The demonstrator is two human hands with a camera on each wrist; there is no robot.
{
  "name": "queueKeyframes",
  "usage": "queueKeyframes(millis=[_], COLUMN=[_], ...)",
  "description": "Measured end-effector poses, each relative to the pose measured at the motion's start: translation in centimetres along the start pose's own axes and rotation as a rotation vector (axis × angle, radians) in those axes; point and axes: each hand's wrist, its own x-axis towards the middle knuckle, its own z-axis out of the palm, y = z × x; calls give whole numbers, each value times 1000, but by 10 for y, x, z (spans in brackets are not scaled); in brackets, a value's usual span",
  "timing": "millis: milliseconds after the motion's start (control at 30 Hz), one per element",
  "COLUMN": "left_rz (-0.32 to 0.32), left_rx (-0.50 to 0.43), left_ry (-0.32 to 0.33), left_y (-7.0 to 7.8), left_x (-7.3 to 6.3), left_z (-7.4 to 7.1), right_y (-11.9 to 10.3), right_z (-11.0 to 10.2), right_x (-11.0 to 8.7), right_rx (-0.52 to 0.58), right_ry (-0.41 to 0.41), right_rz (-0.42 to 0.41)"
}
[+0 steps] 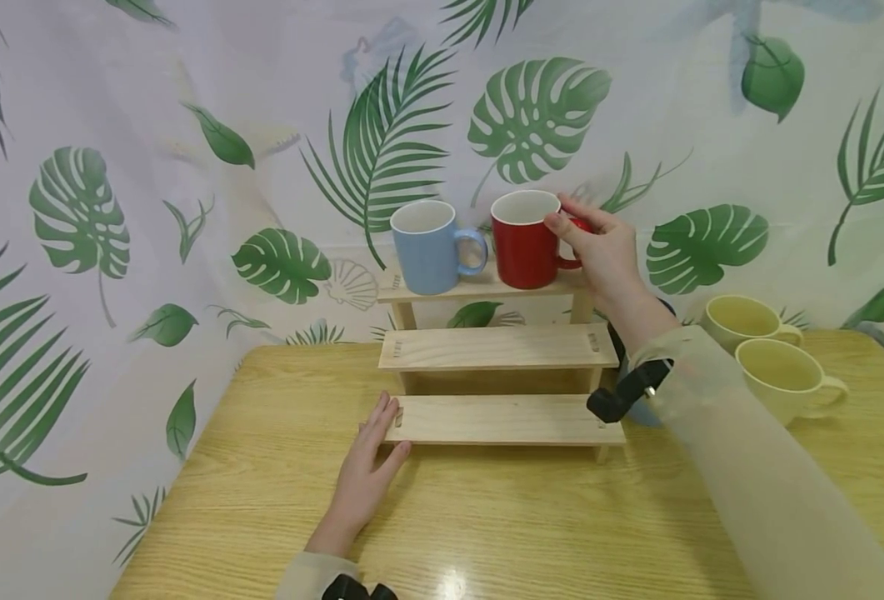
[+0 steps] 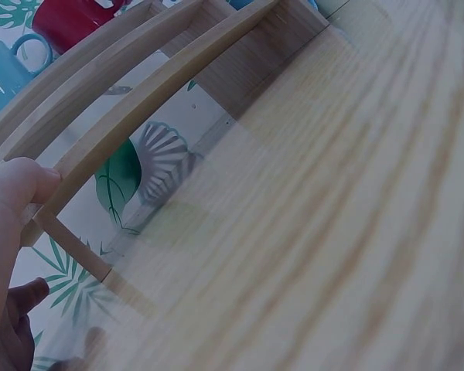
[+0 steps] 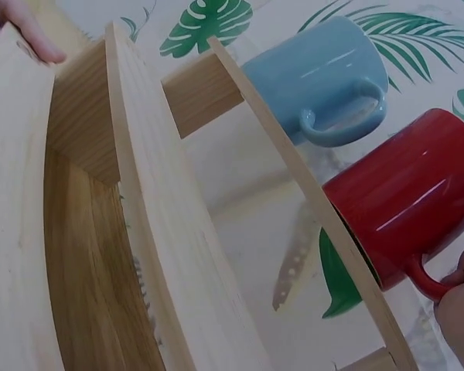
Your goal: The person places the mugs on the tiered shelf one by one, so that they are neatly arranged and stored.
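On the top tier of a three-step wooden rack (image 1: 497, 346) stand a blue mug (image 1: 425, 254) and, to its right, a red mug (image 1: 524, 250). My right hand (image 1: 608, 254) holds the red mug by its handle, thumb near the rim; in the right wrist view the base of the red mug (image 3: 406, 197) sits at the shelf edge. At the left end of the lowest tier rests my left hand (image 1: 367, 467), fingers laid along the board's end. The left wrist view shows its thumb (image 2: 35, 182) against the front edge of that board.
Two yellow mugs (image 1: 782, 379) stand on the wooden table (image 1: 486, 517) right of the rack. Another blue item (image 1: 642, 412) is mostly hidden behind my right wrist. A leaf-patterned cloth (image 1: 262, 167) hangs behind the table.
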Motion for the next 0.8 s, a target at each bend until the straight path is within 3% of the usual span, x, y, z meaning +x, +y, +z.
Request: queueKeyframes(millis=[100, 333, 800], left_rz=[-1, 0, -7], left_rx=[2, 1, -3], left_ry=[-2, -5, -5], left_y=[1, 0, 0], left_x=[0, 0, -2], left_z=[0, 1, 1], right_y=[0, -1, 5], right_z=[-4, -9, -11], right_x=[2, 2, 3], right_rx=[-39, -248, -287], right_ry=[-4, -26, -51], right_rz=[-1, -32, -66])
